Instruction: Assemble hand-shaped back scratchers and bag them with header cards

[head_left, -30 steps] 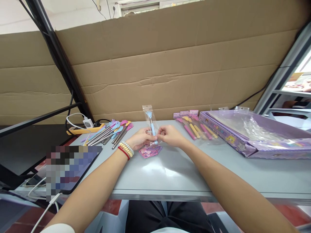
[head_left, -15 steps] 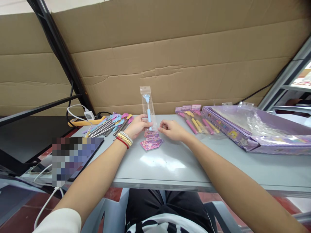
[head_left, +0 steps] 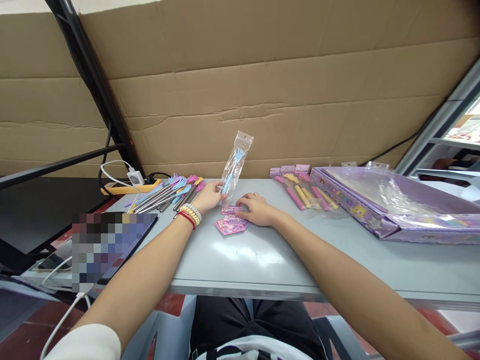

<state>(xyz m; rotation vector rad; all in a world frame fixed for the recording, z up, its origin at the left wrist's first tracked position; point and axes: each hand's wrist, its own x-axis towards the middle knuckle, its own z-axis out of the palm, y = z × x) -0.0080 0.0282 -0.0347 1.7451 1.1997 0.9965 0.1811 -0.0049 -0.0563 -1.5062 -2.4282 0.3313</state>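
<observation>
A blue hand-shaped back scratcher (head_left: 233,170) stands tilted to the right inside a clear plastic bag (head_left: 243,141). Closed around the lower end of the bag is my left hand (head_left: 208,196), which wears bead bracelets and a red cord. My right hand (head_left: 258,209) rests low over the table, its thumb and fingers apart at the right edge of some pink printed cards (head_left: 231,226). These cards lie overlapping below the bag. Whether the right fingertips pinch one card is hard to see.
Loose back scratchers (head_left: 165,194) with metal rods lie left. Bagged back scratchers (head_left: 302,190) with pink cards lie right, beside an open purple box (head_left: 352,205) holding clear plastic. A tablet (head_left: 127,245), a yellow power strip (head_left: 123,189) and white cables occupy the left end. Cardboard (head_left: 262,85) stands behind.
The bagged back scratcher has tipped from nearly upright to leaning right. My right hand has moved down and left onto the pink cards, and its pinched fingers have spread.
</observation>
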